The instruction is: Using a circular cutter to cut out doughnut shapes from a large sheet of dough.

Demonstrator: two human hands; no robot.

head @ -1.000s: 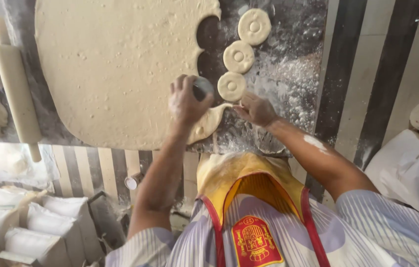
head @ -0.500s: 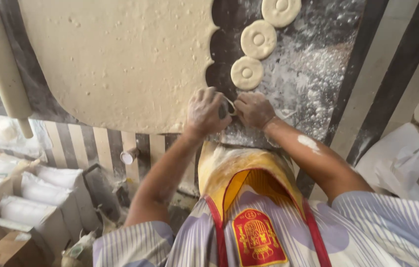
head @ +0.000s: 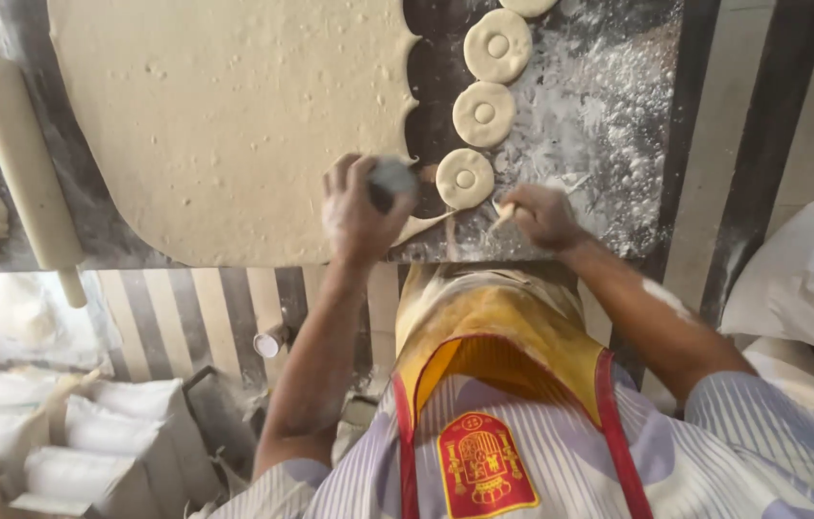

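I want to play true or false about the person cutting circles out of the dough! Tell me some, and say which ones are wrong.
1. The left hand grips a round metal cutter at the edge of the big dough sheet. True.
2. Cut dough rounds lie in a row on the floury table. True.
3. The rolling pin lies on top of the dough sheet. False: it lies beside the sheet, on its left.
4. The dough rounds are square. False: they are round with a dimple in the middle.
5. The right hand rests near the closest round. True.
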